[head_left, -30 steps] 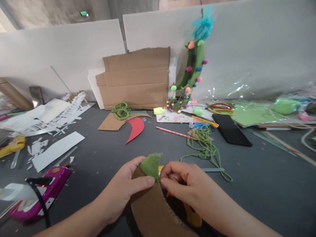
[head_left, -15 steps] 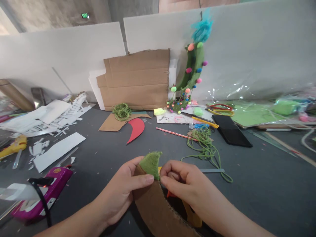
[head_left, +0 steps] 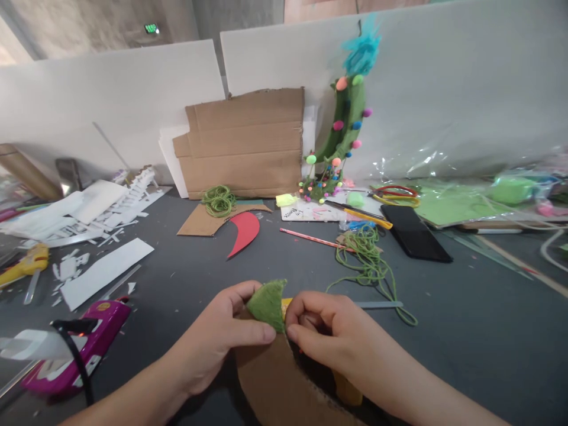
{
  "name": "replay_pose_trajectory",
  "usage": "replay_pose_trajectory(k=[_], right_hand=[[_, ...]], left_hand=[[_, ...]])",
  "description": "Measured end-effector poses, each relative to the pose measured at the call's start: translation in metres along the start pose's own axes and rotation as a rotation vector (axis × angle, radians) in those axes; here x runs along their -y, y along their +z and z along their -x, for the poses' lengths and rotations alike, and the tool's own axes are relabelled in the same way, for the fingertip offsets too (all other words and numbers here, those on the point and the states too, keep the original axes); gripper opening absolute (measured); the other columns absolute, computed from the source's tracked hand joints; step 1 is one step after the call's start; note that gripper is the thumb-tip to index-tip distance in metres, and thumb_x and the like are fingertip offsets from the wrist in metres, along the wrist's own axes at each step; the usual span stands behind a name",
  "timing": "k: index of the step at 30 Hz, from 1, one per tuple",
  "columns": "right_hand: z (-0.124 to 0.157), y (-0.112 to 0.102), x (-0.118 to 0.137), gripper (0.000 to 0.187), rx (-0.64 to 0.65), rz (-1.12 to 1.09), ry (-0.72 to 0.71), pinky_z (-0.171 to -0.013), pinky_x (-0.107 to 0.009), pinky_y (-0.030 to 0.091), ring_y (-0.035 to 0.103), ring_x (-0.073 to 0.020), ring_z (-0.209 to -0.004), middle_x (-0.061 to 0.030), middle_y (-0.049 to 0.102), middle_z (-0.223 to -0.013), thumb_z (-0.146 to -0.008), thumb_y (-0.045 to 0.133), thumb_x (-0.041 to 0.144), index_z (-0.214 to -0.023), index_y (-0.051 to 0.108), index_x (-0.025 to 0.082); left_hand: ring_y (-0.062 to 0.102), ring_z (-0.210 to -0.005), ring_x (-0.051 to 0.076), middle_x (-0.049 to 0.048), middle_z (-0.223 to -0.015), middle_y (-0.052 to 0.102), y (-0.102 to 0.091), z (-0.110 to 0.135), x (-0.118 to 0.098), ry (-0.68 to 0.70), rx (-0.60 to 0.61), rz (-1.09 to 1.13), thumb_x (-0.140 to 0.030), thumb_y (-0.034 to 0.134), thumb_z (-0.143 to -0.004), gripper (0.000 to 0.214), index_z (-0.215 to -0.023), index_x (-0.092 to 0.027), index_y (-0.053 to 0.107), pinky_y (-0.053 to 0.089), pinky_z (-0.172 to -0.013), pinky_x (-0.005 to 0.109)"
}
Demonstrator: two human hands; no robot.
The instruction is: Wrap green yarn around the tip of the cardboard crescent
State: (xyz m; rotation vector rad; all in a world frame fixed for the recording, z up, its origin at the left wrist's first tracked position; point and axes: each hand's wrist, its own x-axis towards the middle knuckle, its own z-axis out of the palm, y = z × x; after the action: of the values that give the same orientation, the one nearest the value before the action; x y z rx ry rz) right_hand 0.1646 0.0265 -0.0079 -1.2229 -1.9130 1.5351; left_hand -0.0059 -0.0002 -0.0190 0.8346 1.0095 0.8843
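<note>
A curved brown cardboard piece (head_left: 270, 378) stands tilted in front of me, its pointed tip wrapped in green yarn (head_left: 268, 305). My left hand (head_left: 222, 343) is closed on it from the left, thumb lying across the front just below the wrapped part. At the tip's right edge, my right hand (head_left: 323, 328) is closed in a pinch against the cardboard; what its fingertips hold is hidden. Behind that hand, a yellow-handled thing (head_left: 348, 390) is partly covered. A loose tangle of green yarn (head_left: 366, 260) lies beyond, one strand trailing towards my right hand.
A red crescent (head_left: 246, 234), a coiled yarn bundle (head_left: 219, 201) and a striped pencil (head_left: 310, 238) lie ahead. Farther right are a cutter knife (head_left: 368, 218), scissors (head_left: 397, 194) and a black phone (head_left: 415, 234). A glue gun (head_left: 26, 265) and purple power strip (head_left: 80, 349) sit left.
The wrapped tip has dropped slightly and shifted a little left, with the cardboard turning more face-on. Both hands keep nearly the same hold.
</note>
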Motion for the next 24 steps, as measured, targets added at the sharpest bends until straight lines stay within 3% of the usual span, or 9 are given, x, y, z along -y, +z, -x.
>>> replay_pose_trajectory(k=[8,13,17,20,24], right_hand=[[-0.001,-0.002,-0.001,0.01,0.076,0.086,0.001,-0.043,-0.019,0.022,0.029,-0.0062,-0.046,0.0075,0.036,-0.049,-0.071,0.05,0.014,-0.062,0.053,0.017],[-0.004,-0.028,0.0,0.007,0.134,0.018,-0.054,-0.05,-0.019,0.032,0.043,-0.0083,-0.054,0.0058,0.047,-0.058,-0.074,0.053,0.02,-0.08,0.056,0.02],[-0.017,-0.051,-0.012,0.005,-0.093,0.049,-0.173,-0.056,-0.021,0.036,0.047,-0.0101,-0.061,0.0044,0.05,-0.064,-0.074,0.055,0.024,-0.077,0.054,0.019],[-0.027,-0.058,-0.022,0.005,-0.212,0.147,-0.185,-0.065,-0.027,0.042,0.052,-0.0131,-0.065,0.0015,0.055,-0.069,-0.073,0.051,0.018,-0.076,0.055,0.019],[-0.021,-0.055,-0.016,0.016,-0.327,0.386,-0.321,-0.09,-0.041,0.034,0.051,-0.0218,-0.097,-0.0061,0.061,-0.096,-0.069,0.052,0.01,-0.077,0.062,0.019]], left_hand=[[0.05,-0.064,0.011,-0.0034,-0.067,0.055,0.0,-0.001,-0.006,-0.045,0.029,-0.169,-0.01,0.065,-0.059,0.017,-0.074,-0.016,0.061,0.037,-0.061,0.021],[0.052,-0.068,0.012,-0.0027,-0.07,0.057,-0.003,-0.001,-0.009,-0.009,0.054,-0.183,-0.013,0.07,-0.06,0.02,-0.078,-0.015,0.061,0.037,-0.063,0.021],[0.054,-0.074,0.013,-0.0011,-0.078,0.06,-0.005,-0.001,-0.011,0.022,0.021,-0.171,-0.014,0.071,-0.062,0.026,-0.086,-0.016,0.062,0.038,-0.068,0.022],[0.056,-0.075,0.013,-0.0008,-0.08,0.06,-0.004,-0.001,-0.01,0.01,0.026,-0.115,-0.013,0.07,-0.062,0.027,-0.087,-0.016,0.061,0.039,-0.071,0.024],[0.056,-0.073,0.014,-0.0011,-0.077,0.06,0.001,0.0,-0.01,0.042,0.016,-0.087,-0.013,0.069,-0.062,0.024,-0.084,-0.016,0.059,0.04,-0.073,0.027]])
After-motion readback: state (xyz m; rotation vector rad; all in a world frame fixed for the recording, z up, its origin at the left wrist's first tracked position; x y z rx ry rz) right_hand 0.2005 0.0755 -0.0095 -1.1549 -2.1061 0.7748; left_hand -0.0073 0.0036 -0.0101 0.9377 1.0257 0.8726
